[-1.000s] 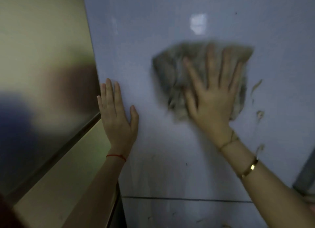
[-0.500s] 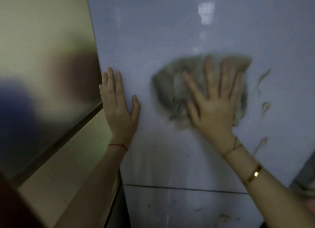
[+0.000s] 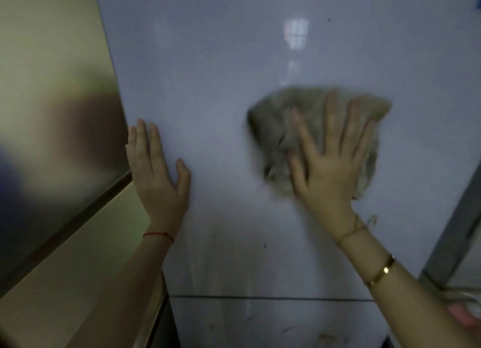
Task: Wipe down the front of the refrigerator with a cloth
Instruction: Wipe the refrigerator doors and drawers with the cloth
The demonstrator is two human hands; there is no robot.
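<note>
The refrigerator front is a pale glossy door that fills most of the view. My right hand lies flat with its fingers spread on a crumpled grey cloth, pressing it against the door right of the middle. The cloth is blurred. My left hand rests flat and empty on the door near its left edge, with a red thread at the wrist. A small brown smear shows just below the cloth by my right wrist.
A horizontal seam splits the upper door from a lower door that carries faint brown marks. A beige panel with a dark strip stands to the left. A grey frame rises at the right edge.
My right hand has slid the cloth to the right and a little down the door. The brown smears that were beside it no longer show. My left hand stays flat in place.
</note>
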